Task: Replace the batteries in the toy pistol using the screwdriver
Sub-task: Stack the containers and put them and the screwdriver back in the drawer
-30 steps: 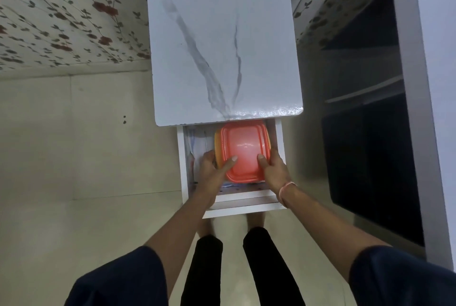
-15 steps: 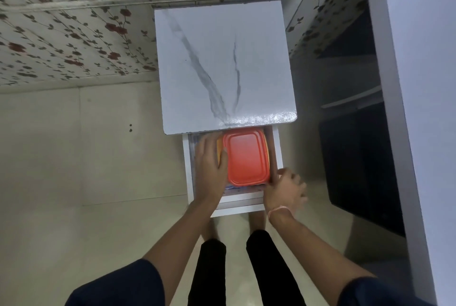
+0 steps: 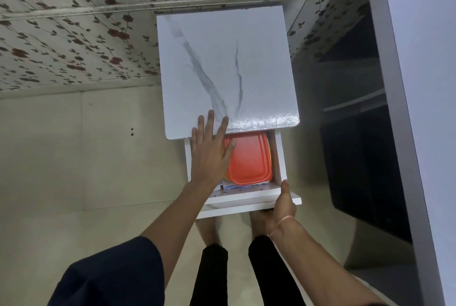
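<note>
The far end of the orange lidded container (image 3: 249, 157) ran out of sight under the near edge of the marble-patterned tabletop (image 3: 222, 58), as did the back of the drawer (image 3: 280, 157). The left hand (image 3: 209, 155) covered the container's left side and most of the drawer's left half. A white-and-blue item (image 3: 228, 185) under the container showed only a thin edge, too little to identify. The right hand (image 3: 283, 204) showed its thumb on the drawer front; its fingers were hidden beneath the panel. The feet (image 3: 209, 229) were blurred and partly covered by the drawer. The dark unit (image 3: 365, 170) on the right was too dim to read inside. The left sleeve (image 3: 111, 273) was cut off by the bottom edge.
</note>
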